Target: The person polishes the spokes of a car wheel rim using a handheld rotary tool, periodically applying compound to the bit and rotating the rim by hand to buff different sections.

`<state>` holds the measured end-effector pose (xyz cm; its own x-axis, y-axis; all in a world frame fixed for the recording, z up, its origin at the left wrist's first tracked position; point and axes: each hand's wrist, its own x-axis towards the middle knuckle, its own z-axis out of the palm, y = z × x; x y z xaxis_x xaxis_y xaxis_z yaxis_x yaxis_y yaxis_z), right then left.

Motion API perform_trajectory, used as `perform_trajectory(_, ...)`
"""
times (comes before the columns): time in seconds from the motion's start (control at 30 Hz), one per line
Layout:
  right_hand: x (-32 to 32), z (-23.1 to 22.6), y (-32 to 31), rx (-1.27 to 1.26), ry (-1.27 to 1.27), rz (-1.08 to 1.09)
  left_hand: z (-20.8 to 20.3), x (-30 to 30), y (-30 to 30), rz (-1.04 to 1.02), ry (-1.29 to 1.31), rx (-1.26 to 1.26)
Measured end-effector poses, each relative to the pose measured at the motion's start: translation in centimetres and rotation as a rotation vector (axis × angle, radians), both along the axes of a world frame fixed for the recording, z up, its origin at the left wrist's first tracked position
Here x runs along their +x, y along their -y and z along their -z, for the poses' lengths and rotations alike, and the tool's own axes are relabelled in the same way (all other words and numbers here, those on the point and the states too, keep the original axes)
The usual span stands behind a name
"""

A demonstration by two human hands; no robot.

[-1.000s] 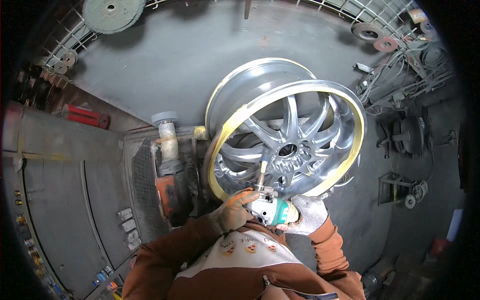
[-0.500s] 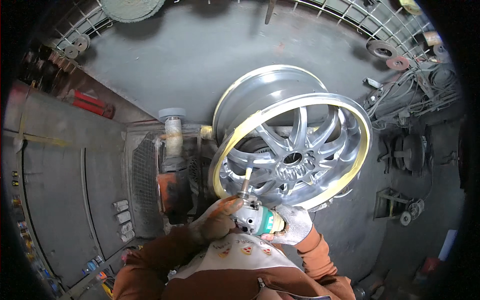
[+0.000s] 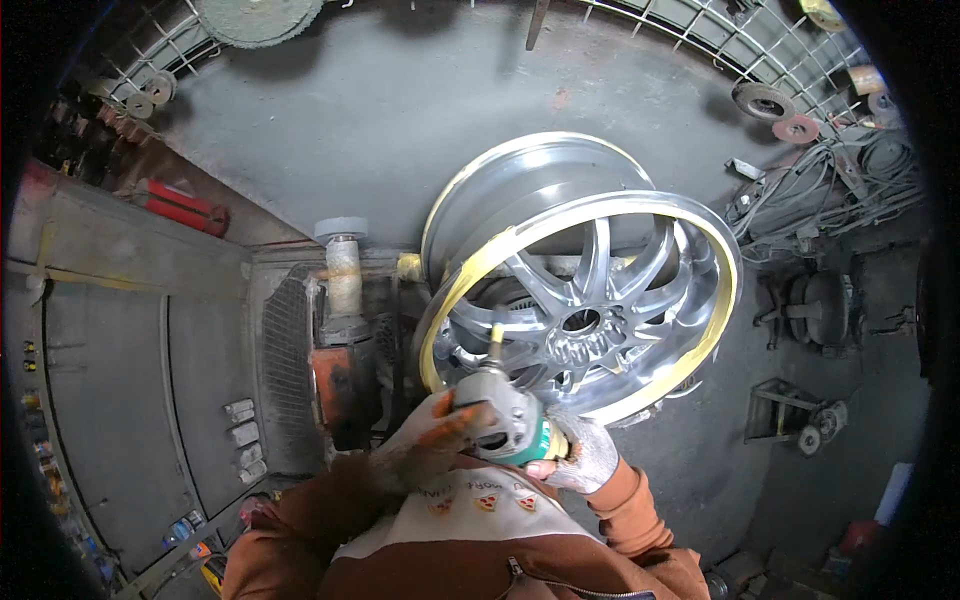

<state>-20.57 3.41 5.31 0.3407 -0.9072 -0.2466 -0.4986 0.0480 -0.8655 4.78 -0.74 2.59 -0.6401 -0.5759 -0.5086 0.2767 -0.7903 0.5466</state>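
Observation:
An angle grinder with a grey metal head and green body is held close to my chest. A thin shaft with a yellowish, blurred tip sticks up from its head. My left hand, in an orange-stained work glove, is closed around the head. My right hand, in a pale glove, wraps around the green body. Beyond the grinder, a shiny alloy wheel with several spokes and a yellow band around its rim leans tilted. The tip appears in front of its left spokes; I cannot tell whether it touches.
Left of the wheel stands an orange motor with a wrapped shaft and disc. A wire rack and a large round pad are along the top. Cables hang at right, near a small metal stand. A red cylinder lies at left.
The grinder has turned in my hands, so its head shows from another side and its shaft looks shorter. My left hand has shifted with it. The wheel looks the same.

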Motion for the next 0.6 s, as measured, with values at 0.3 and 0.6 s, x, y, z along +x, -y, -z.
perform_trajectory(0.3, -1.1, 0.4, -2.1, 0.27, 0.469, 0.314, -3.7, -2.9, 2.8, 0.21, 0.238, -0.047)
perform_trajectory(0.6, -1.3, -0.4, -2.1, 0.248, 0.406, 0.335, -2.8, -3.6, 3.5, 0.137, 0.083, 0.076)
